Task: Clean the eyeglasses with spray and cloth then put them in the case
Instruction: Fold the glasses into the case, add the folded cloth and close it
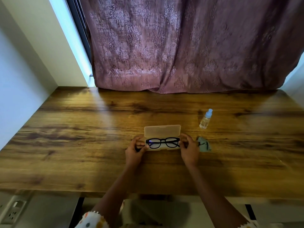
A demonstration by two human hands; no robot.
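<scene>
With the case lying lid-open on the counter, the left hand and right hand each pinch one end of the glasses, holding them level over the tray, while bottle and cloth sit aside.

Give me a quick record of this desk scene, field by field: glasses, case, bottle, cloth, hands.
eyeglasses: black frame, held at both ends over the case
case: translucent, lid open
spray bottle: upright, beyond and right of case
cloth: crumpled, right of case
left hand: gripping left end
right hand: gripping right end
table: wood
</scene>
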